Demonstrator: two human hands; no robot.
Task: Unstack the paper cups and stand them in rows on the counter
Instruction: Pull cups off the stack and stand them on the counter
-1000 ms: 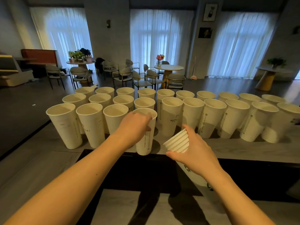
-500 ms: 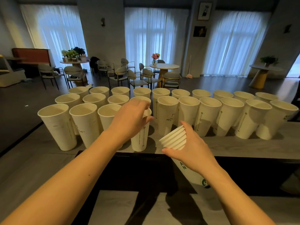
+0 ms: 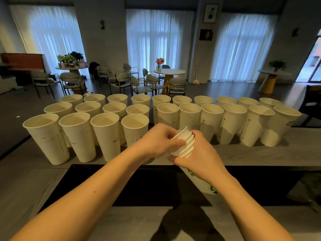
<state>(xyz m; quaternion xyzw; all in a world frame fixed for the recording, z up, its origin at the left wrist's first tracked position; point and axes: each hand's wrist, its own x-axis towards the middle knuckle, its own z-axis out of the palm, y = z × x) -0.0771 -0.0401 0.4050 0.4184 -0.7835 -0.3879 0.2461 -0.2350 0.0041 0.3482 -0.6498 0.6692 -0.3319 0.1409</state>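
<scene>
Several tall white paper cups stand upright in rows on the grey counter (image 3: 243,155). The nearest row ends with a cup (image 3: 134,129) just left of my hands. A stack of nested cups (image 3: 184,143) lies tilted in front of me, rims pointing away and left. My right hand (image 3: 199,159) is wrapped around the stack from the right. My left hand (image 3: 159,141) pinches the rim of the stack's top cup. The lower part of the stack (image 3: 199,180) shows under my right wrist, with green print on it.
A dark recessed gap (image 3: 121,185) runs between the counter and the near grey surface (image 3: 130,223). Beyond the counter are round tables (image 3: 169,72), chairs (image 3: 121,82) and curtained windows. Bare counter lies in front of the right-hand cups.
My left hand let go of the cup it set at the end of the near row and came back to the stack. The right hand raised the stack a little toward it.
</scene>
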